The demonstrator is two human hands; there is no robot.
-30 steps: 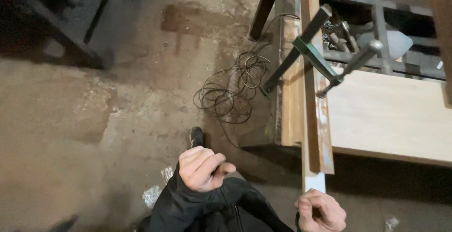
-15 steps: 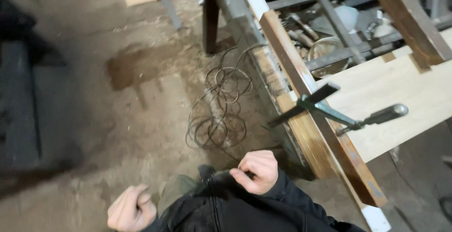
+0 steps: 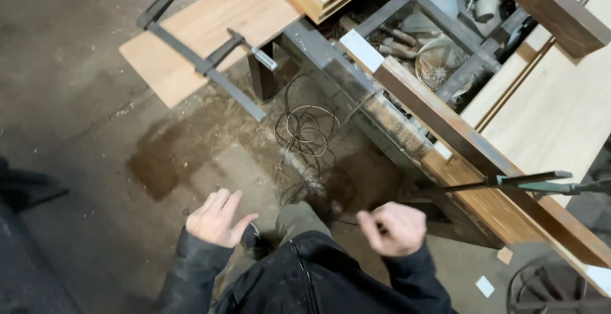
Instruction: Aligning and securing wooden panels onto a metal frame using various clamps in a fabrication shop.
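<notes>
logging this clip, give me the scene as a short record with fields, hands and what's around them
setting: workshop, concrete floor with dust and a dark stain
left hand: left hand open, fingers spread, holding nothing
right hand: right hand loosely curled, empty as far as shows
nearest thing: coil of wire on the floor, ahead of both hands
right side: green bar clamp on the wooden boards of the bench
far left: black bar clamp on a plank

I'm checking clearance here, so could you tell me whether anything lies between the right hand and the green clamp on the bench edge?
Nothing visible does. The right hand is loosely curled and holds nothing, and only open air over the floor separates it from the green clamp, which grips the wooden rail up and to its right.
</notes>
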